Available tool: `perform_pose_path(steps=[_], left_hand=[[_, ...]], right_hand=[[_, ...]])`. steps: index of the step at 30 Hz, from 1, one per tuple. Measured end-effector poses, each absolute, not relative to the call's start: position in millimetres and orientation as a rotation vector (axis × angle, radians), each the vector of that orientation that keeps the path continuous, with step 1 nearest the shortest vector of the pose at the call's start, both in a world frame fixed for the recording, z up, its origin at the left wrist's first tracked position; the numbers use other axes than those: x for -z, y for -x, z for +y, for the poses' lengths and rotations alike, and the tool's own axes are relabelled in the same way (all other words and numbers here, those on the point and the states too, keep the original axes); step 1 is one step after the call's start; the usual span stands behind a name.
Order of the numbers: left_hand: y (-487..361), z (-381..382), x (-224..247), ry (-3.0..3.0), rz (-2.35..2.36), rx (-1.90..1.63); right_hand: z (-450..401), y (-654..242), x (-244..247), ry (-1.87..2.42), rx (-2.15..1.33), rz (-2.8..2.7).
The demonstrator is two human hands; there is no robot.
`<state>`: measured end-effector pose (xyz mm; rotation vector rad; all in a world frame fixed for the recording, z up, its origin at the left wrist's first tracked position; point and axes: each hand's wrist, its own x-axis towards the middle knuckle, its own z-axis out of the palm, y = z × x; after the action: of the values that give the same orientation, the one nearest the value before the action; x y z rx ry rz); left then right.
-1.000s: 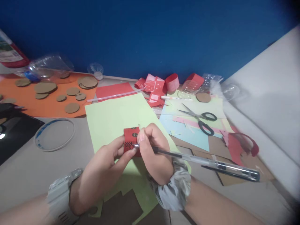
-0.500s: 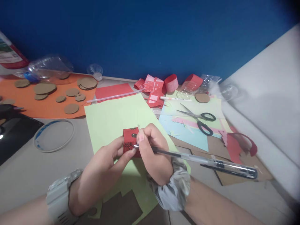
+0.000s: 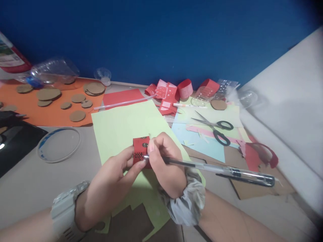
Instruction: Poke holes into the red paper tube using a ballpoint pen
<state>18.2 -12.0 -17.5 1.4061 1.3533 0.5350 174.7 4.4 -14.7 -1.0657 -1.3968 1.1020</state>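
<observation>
A small red paper roll (image 3: pixel 140 144) with black drawn marks is held above a light green sheet (image 3: pixel 126 124). My left hand (image 3: pixel 113 181) pinches its lower left side between thumb and fingers. In my right hand (image 3: pixel 166 161) is a clear pen with black ink (image 3: pixel 227 172), its tip touching the roll near my left thumb. The right fingers also rest against the roll's right side and hide part of it. A watch (image 3: pixel 67 208) is on my left wrist and a grey scrunchie (image 3: pixel 188 201) on my right.
Cardboard discs (image 3: pixel 77 116) lie on orange paper (image 3: pixel 58 112) at the left, near a plastic bottle (image 3: pixel 55 72). A tape-like ring (image 3: pixel 40 151) is left of the sheet. Open scissors (image 3: pixel 213 125) rest on coloured paper at the right. Red paper pieces (image 3: pixel 169 97) lie by the blue wall.
The far end of the pen has tipped slightly upward and to the left in the view. Both hands keep nearly the same place on the roll.
</observation>
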Motion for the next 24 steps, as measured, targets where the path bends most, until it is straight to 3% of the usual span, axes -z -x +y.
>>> perform_pose_path(steps=[24], left_hand=[[-18.7, -14.6, 13.2, -1.388, 1.291, -0.615]], right_hand=[[1.0, -177.0, 22.9, 1.074, -1.047, -1.38]])
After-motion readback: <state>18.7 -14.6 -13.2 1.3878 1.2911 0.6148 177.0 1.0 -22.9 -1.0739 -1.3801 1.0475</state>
